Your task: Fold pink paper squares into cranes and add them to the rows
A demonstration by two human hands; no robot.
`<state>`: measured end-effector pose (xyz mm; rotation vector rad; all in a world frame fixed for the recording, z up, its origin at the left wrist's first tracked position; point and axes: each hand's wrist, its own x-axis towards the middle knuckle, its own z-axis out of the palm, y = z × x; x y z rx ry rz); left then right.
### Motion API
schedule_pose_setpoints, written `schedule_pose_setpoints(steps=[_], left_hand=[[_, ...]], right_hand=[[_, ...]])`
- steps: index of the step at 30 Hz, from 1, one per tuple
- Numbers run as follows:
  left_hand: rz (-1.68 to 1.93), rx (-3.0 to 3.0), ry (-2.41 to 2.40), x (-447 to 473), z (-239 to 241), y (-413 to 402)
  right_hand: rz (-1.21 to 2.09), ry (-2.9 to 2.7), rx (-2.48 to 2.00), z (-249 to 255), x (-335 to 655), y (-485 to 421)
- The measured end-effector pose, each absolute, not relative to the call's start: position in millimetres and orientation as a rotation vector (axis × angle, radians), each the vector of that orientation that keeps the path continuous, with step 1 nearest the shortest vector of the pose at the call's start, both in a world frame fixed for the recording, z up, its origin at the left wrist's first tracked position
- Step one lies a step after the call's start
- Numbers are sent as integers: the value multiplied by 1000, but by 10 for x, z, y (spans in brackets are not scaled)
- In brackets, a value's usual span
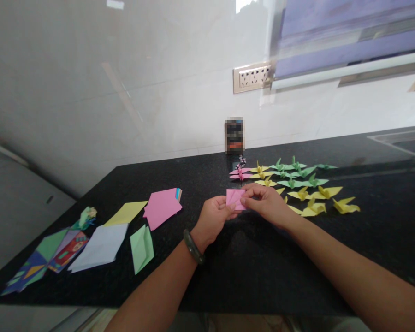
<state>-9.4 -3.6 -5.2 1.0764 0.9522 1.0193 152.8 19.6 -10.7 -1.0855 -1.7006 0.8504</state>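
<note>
A small folded square of pink origami paper (233, 197) is held up over the black counter, with crease lines on its face. My left hand (215, 214) grips its lower left side, thumb in front and fingers behind. At its right edge my right hand (263, 202) pinches it between thumb and fingers. Just behind my hands sits a pink paper crane (240, 174). Yellow paper cranes (313, 208) and green paper cranes (292, 183) stand in rows to the right, a few partly hidden by my right hand.
On the black counter (207, 276), left of my hands, lie a stack of pink paper (162, 207), a folded green sheet (141, 249), yellow paper (126, 213), white paper (100, 244) and a colourful printed packet (41, 260). A blurred-out upright object (234, 135) leans at the wall below a socket panel (252, 77).
</note>
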Motion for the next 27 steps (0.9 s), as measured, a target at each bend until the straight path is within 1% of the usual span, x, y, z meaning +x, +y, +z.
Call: schedule_pose_setpoints(steps=[8, 10, 13, 16, 21, 27], left_hand=[[1006, 1084, 968, -107, -54, -22], [1006, 1084, 979, -106, -41, -24], [982, 1102, 995, -102, -25, -35], [946, 1160, 1015, -98, -20, -48], [942, 1250, 1058, -102, -12, -59], [1091, 1197, 1010, -131, -27, -34]], right_hand=[[787, -1742, -1088, -99, 1531, 200], [882, -1670, -1091, -106, 1520, 202], [1118, -1574, -988, -106, 1514, 200], [1259, -1613, -920, -91, 1528, 191], [1256, -1685, -1039, -81, 1524, 167], [1218, -1289, -945, -118, 1419, 149]])
